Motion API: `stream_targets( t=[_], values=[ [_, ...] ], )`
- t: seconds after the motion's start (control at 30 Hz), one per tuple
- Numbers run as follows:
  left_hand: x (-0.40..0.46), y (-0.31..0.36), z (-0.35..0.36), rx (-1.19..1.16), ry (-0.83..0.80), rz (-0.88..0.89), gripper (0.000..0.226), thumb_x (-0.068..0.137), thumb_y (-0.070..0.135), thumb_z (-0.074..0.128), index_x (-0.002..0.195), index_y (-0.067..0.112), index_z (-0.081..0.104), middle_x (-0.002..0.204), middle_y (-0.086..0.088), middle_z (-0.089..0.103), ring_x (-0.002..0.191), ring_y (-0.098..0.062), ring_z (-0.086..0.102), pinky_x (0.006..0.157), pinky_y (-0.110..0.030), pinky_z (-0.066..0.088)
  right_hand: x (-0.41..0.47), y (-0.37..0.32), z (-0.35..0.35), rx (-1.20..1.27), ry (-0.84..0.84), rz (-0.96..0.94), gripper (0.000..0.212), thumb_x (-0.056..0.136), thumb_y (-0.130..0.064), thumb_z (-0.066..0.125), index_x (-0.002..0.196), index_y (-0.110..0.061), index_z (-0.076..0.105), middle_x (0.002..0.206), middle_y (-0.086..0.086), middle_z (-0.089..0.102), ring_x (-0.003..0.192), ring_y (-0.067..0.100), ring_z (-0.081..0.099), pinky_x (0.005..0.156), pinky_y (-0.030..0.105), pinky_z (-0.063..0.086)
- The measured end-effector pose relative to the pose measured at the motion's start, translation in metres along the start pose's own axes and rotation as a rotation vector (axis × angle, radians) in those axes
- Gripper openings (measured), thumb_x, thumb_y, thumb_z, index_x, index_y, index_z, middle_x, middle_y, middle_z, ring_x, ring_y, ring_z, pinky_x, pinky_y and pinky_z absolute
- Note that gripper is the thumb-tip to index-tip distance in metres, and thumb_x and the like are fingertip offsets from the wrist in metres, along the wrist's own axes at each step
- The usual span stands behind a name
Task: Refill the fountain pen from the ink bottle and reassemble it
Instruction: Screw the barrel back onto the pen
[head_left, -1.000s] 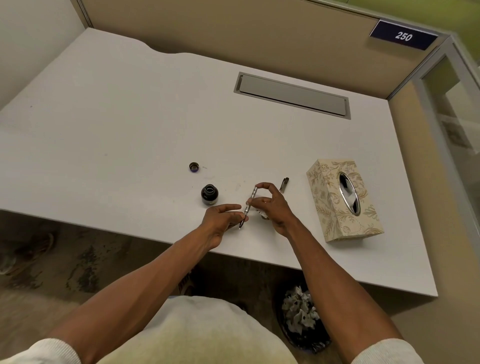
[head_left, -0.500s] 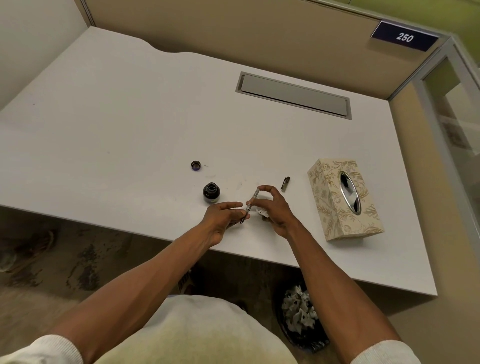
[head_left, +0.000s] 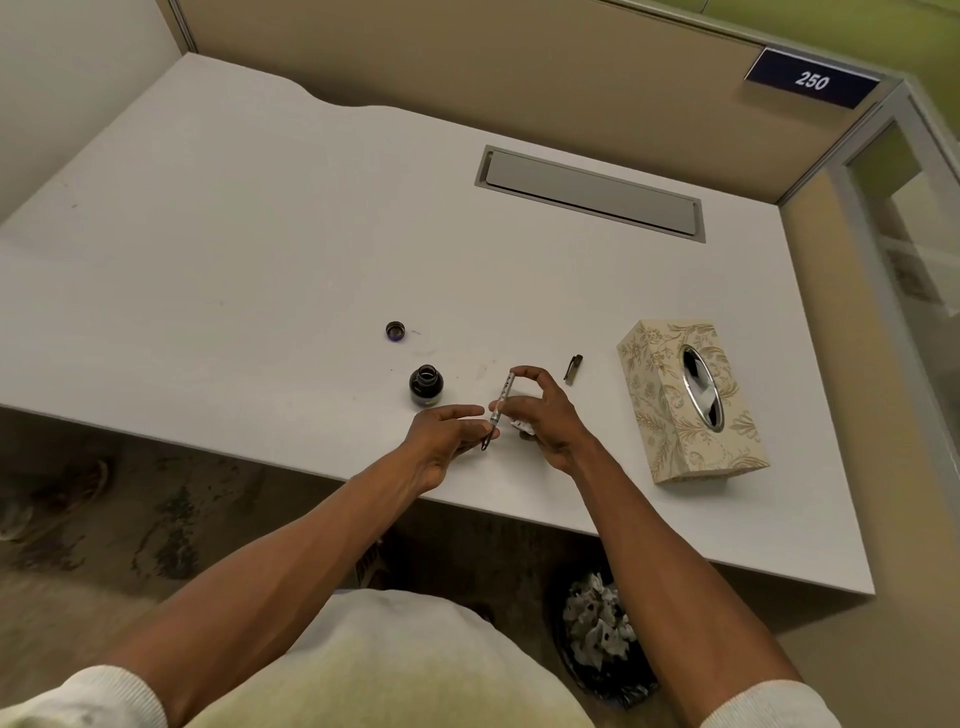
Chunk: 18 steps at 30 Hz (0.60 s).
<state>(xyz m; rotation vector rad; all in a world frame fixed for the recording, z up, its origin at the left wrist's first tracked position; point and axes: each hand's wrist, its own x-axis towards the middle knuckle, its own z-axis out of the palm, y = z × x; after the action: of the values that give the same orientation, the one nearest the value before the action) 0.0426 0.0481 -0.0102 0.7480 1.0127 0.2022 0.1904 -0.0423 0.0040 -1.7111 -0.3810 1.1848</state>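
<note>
Patterned tissue box (head_left: 691, 400) on white desk (head_left: 260, 249); bin (head_left: 597, 634) beneath.

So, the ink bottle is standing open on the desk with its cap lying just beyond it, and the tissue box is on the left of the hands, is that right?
Not quite: the head view shows the tissue box on the right of the hands, not the left. The rest holds: the ink bottle stands open on the desk, its cap lying just beyond it.

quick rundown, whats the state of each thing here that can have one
ink bottle: open, upright on the desk
bottle cap: off, lying behind the bottle
fountain pen: uncapped, held in both hands
pen cap: off, lying on the desk
left hand: pinching the pen's lower end
right hand: gripping the pen's upper part
tissue box: opening facing up
</note>
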Motion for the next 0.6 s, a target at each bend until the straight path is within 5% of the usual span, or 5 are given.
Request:
stream_targets(
  t=[0.13, 0.33, 0.5, 0.6],
  values=[
    [-0.0004, -0.0012, -0.0004, 0.006, 0.004, -0.001, 0.038, 0.085, -0.013, 0.069, 0.121, -0.004, 0.065, 0.102, -0.023, 0.076, 0.094, -0.031, 0.076, 0.095, -0.032, 0.058, 0.001, 0.0012, 0.0005, -0.052, 0.022, -0.028, 0.054, 0.08, -0.013, 0.085, 0.123, -0.029, 0.056, 0.076, 0.007, 0.07, 0.067, 0.015, 0.055, 0.056, 0.025, 0.042],
    [0.0026, -0.0021, -0.0005, 0.016, 0.022, 0.005, 0.04, 0.083, -0.013, 0.071, 0.121, -0.004, 0.064, 0.103, -0.023, 0.076, 0.092, -0.03, 0.077, 0.092, -0.031, 0.058, -0.0005, -0.0031, -0.0019, -0.033, -0.037, -0.003, 0.052, 0.086, -0.007, 0.076, 0.129, -0.028, 0.054, 0.099, 0.011, 0.079, 0.075, 0.011, 0.062, 0.063, 0.027, 0.039],
    [0.0037, -0.0027, 0.0004, 0.025, 0.025, 0.001, 0.04, 0.082, -0.013, 0.072, 0.12, -0.003, 0.065, 0.102, -0.023, 0.076, 0.091, -0.029, 0.077, 0.089, -0.029, 0.059, 0.0021, -0.0019, -0.0021, -0.088, -0.004, -0.037, 0.057, 0.078, -0.011, 0.086, 0.123, -0.029, 0.056, 0.079, 0.01, 0.068, 0.062, 0.011, 0.056, 0.054, 0.022, 0.042],
    [0.0051, -0.0032, 0.0017, 0.03, 0.036, 0.005, 0.04, 0.082, -0.012, 0.072, 0.12, -0.004, 0.065, 0.102, -0.024, 0.076, 0.097, -0.032, 0.076, 0.096, -0.033, 0.057, 0.0031, -0.0027, -0.0022, -0.077, 0.009, -0.032, 0.053, 0.08, -0.014, 0.085, 0.123, -0.029, 0.058, 0.086, 0.005, 0.074, 0.068, 0.012, 0.059, 0.057, 0.022, 0.043]
  ],
)
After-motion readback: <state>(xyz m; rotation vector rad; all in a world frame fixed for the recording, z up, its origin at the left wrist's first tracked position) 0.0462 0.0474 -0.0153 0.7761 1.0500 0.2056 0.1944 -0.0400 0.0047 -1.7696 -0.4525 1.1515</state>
